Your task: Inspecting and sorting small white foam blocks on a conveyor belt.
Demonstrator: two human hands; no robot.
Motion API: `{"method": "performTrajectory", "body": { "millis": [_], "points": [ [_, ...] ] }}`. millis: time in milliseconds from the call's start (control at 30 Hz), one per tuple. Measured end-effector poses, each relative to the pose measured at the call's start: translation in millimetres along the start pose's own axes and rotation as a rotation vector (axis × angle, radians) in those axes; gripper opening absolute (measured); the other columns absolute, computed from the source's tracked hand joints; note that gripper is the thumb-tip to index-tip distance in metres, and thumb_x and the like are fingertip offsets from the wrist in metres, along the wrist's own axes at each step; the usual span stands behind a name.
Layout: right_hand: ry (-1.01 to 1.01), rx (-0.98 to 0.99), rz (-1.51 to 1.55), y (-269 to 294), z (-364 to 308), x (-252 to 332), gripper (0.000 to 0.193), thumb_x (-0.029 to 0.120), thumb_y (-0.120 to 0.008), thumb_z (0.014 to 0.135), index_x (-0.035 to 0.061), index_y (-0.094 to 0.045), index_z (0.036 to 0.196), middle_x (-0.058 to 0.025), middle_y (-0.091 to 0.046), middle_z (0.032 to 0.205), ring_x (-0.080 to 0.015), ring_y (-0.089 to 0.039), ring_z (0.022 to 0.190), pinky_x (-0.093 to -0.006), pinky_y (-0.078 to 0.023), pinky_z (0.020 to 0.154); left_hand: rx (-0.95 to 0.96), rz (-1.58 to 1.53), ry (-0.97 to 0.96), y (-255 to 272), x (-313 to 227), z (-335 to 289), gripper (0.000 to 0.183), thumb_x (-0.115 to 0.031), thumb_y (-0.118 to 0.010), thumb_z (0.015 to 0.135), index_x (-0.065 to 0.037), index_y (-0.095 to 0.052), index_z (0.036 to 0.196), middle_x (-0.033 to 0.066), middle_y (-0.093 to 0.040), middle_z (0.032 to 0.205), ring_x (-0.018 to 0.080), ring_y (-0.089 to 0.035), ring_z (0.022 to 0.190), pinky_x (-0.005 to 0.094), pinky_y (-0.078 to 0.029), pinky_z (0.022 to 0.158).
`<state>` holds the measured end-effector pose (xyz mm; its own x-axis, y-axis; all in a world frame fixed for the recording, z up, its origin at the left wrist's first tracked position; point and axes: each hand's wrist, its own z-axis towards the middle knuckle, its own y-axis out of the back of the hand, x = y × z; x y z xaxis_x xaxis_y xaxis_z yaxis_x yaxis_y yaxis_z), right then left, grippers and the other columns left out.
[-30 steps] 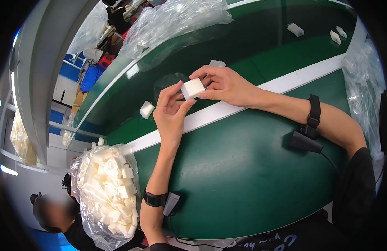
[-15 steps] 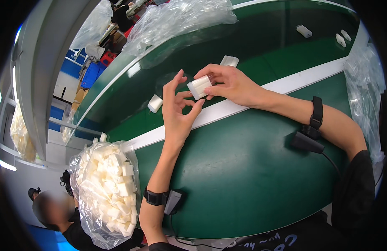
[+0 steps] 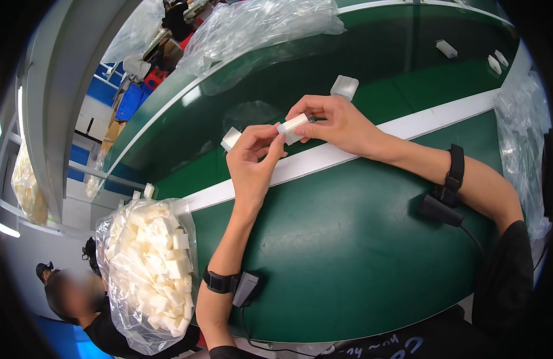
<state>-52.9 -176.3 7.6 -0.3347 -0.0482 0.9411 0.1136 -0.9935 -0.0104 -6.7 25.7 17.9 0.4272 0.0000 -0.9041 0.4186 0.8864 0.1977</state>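
A small white plastic block [image 3: 296, 125] with a greyish end, shaped like a plug-in charger, is held in both hands above the white rail. My left hand [image 3: 252, 152] pinches its grey end between thumb and fingertips. My right hand [image 3: 336, 122] grips the other end, the thumb along its near side. Partly behind my left fingers, a second white block [image 3: 231, 139] lies on the dark green belt. Another pale block [image 3: 346, 87] rests just beyond my right hand.
A clear bag [image 3: 148, 269] full of cream-white blocks stands at the left. Past the white rail [image 3: 432, 116], more blocks [image 3: 446, 49] lie far right. Clear plastic sheeting [image 3: 258, 27] covers the far edge; more hangs at right. A person [image 3: 76, 296] sits lower left.
My left hand has gone from spread fingers to a pinch on the block's end. The block has turned in my right hand. Blocks on the belt appear shifted right.
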Motion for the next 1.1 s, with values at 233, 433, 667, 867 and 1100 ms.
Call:
{"method": "performTrajectory", "body": {
  "millis": [233, 433, 667, 867, 1100],
  "points": [
    [0.010, -0.024, -0.101, 0, 0, -5, 0.020, 0.015, -0.068, 0.088, -0.0007, -0.066, 0.100, -0.0047, -0.066, 0.083, -0.0107, -0.061, 0.075, -0.0253, -0.050, 0.073, 0.076, 0.081, 0.009, 5, -4, 1, 0.013, 0.003, -0.067, 0.091, 0.004, -0.068, 0.103, 0.0086, -0.063, 0.106, 0.0173, -0.068, 0.094, 0.0285, -0.062, 0.075],
    [0.031, 0.005, -0.175, -1, 0, -2, 0.015, 0.007, -0.066, 0.089, -0.0023, -0.064, 0.100, -0.0053, -0.065, 0.091, -0.0091, -0.058, 0.081, -0.0257, -0.049, 0.073, 0.095, -0.005, 0.050, 7, 4, 3, 0.011, 0.003, -0.070, 0.088, 0.007, -0.063, 0.096, 0.0112, -0.063, 0.106, 0.0232, -0.074, 0.083, 0.0273, -0.060, 0.072],
    [-0.029, -0.010, -0.130, -10, -1, 10, 0.020, 0.003, -0.064, 0.094, -0.0026, -0.059, 0.113, -0.0084, -0.062, 0.112, -0.0142, -0.060, 0.107, -0.0279, -0.050, 0.093, 0.090, -0.183, 0.049, 7, 8, 0, 0.022, -0.006, -0.076, 0.088, 0.001, -0.066, 0.106, 0.0054, -0.065, 0.105, 0.0127, -0.070, 0.086, 0.0242, -0.056, 0.074],
    [-0.036, -0.001, 0.038, -12, 4, 6, 0.032, 0.011, -0.057, 0.100, -0.0018, -0.054, 0.129, -0.0135, -0.061, 0.124, -0.0194, -0.062, 0.112, -0.0348, -0.052, 0.099, 0.030, -0.160, -0.121, 7, 13, 2, 0.031, 0.004, -0.072, 0.082, -0.003, -0.065, 0.111, 0.0079, -0.052, 0.121, 0.0187, -0.062, 0.107, 0.0292, -0.058, 0.087],
    [-0.112, -0.074, 0.055, -9, 3, 6, 0.041, -0.004, -0.068, 0.089, -0.0035, -0.052, 0.126, -0.0159, -0.061, 0.119, -0.0209, -0.065, 0.106, -0.0315, -0.059, 0.083, -0.003, -0.273, -0.022, 6, 12, 2, 0.034, -0.002, -0.071, 0.087, -0.001, -0.063, 0.120, 0.0093, -0.062, 0.113, 0.0160, -0.064, 0.105, 0.0284, -0.055, 0.090]
  ]
}}
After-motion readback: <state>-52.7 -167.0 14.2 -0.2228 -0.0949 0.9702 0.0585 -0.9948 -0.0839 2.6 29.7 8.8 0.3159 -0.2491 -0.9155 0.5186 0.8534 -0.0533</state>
